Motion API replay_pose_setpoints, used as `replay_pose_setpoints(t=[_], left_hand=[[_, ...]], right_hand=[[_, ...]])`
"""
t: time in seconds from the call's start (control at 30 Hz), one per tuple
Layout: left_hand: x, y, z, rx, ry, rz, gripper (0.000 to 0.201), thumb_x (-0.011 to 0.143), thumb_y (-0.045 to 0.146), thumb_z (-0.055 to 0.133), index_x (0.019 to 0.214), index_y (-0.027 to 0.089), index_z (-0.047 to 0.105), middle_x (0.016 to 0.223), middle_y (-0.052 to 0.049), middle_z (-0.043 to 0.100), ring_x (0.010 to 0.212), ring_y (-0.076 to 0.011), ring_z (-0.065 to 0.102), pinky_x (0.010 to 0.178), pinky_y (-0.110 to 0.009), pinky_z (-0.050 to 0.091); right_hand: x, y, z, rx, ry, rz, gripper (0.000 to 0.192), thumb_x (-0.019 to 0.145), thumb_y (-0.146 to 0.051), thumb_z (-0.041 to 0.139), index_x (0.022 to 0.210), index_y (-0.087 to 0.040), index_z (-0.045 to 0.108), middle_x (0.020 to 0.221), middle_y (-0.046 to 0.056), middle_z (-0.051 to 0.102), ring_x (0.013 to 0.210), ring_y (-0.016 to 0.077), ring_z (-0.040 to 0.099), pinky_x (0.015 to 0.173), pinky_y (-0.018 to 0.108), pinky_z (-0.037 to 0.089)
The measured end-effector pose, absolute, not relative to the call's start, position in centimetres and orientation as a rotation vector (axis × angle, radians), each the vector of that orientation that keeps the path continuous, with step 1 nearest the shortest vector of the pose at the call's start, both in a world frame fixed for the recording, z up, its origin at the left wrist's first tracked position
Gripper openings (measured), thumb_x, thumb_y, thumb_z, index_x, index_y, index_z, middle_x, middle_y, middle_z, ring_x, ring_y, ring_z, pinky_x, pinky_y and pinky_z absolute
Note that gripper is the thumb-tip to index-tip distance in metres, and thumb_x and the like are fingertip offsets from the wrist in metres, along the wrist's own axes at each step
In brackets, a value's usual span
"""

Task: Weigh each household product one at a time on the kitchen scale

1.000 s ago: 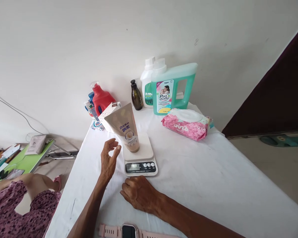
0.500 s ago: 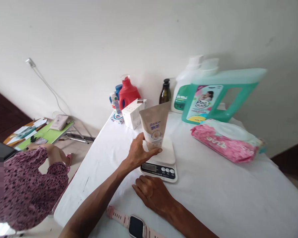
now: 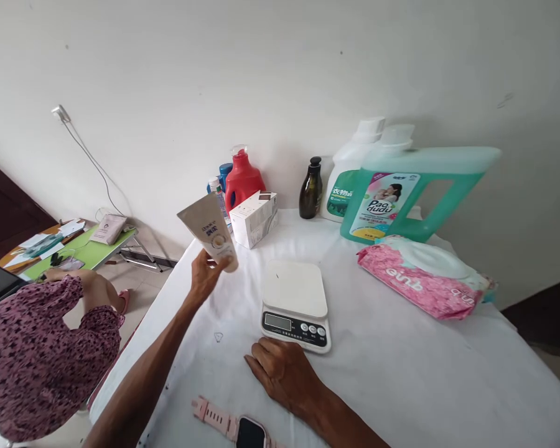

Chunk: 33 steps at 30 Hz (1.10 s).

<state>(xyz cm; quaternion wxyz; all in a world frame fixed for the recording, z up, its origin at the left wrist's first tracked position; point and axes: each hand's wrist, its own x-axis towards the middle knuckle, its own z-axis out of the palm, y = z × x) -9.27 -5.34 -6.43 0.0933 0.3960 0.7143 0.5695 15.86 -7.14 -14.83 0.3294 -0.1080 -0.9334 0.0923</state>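
My left hand (image 3: 208, 272) is closed around the lower end of a beige squeeze tube (image 3: 213, 233), which leans left above the left side of the table. A white digital kitchen scale (image 3: 295, 289) lies flat with its platform bare. My right hand (image 3: 282, 373) rests on the cloth just in front of the scale, its fingers curled into a loose fist, with nothing seen in it. A smartwatch with a pink strap (image 3: 217, 418) lies near the front edge, partly cut off by the frame.
Along the wall stand a red jug (image 3: 244, 177), a white box (image 3: 253, 219), a dark pump bottle (image 3: 311, 191), a white detergent bottle (image 3: 343, 180) and a green jug (image 3: 404, 214). Pink wipes (image 3: 417, 280) lie at right. A person in a patterned garment (image 3: 46, 354) sits at left beside a low green table (image 3: 91, 252).
My left hand has lifted the squeeze tube off the scale and carried it left, tilting it. My right hand stays nearly where it was. The view has shifted slightly.
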Motion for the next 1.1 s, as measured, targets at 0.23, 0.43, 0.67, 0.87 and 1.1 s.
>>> replay_pose_setpoints(t=[0.23,0.43,0.67,0.87,1.1], left_hand=[[-14.4,-0.5,-7.1,1.053,2.421,1.599,0.034,0.072,0.039,0.082,0.096,0.018,0.069,0.101,-0.009,0.08,0.086,-0.0245,0.073,0.075,-0.035,0.058],[-14.8,3.4,-7.7,1.093,2.461,1.572,0.035,0.072,0.043,0.081,0.092,0.021,0.063,0.1,-0.007,0.078,0.085,-0.0227,0.071,0.074,-0.033,0.057],[-14.2,5.8,-7.9,1.12,2.518,1.511,0.034,0.075,0.039,0.079,0.091,0.022,0.053,0.102,-0.006,0.074,0.088,-0.0216,0.071,0.079,-0.033,0.058],[-13.5,5.7,-6.9,1.195,2.488,1.438,0.042,0.074,0.038,0.08,0.099,0.022,0.05,0.11,-0.009,0.067,0.101,-0.0269,0.068,0.095,-0.046,0.058],[-7.5,2.1,-4.0,1.868,2.45,1.798,0.088,0.076,0.045,0.083,0.147,0.016,0.04,0.148,-0.023,0.045,0.133,-0.0368,0.054,0.11,-0.056,0.051]], right_hand=[[15.9,-7.3,-14.9,-0.325,-2.49,0.258,0.027,0.096,-0.015,0.062,0.07,-0.019,0.056,0.067,-0.001,0.061,0.058,0.0125,0.057,0.056,0.032,0.026],[15.8,-7.3,-15.2,-0.337,-2.549,0.29,0.027,0.098,-0.016,0.059,0.072,-0.019,0.055,0.069,-0.001,0.062,0.058,0.0123,0.057,0.054,0.032,0.022],[15.8,-7.3,-13.8,-0.392,-2.7,0.328,0.025,0.098,-0.023,0.06,0.073,-0.019,0.058,0.072,0.001,0.066,0.058,0.0134,0.057,0.05,0.032,0.017],[15.6,-6.9,-12.7,-0.411,-2.72,0.356,0.026,0.094,-0.027,0.063,0.07,-0.019,0.058,0.069,0.001,0.066,0.059,0.0145,0.058,0.047,0.028,0.022],[15.1,-6.9,-13.4,-0.4,-2.759,0.302,0.032,0.098,-0.033,0.061,0.069,-0.019,0.061,0.067,0.002,0.067,0.052,0.0149,0.054,0.046,0.027,0.029]])
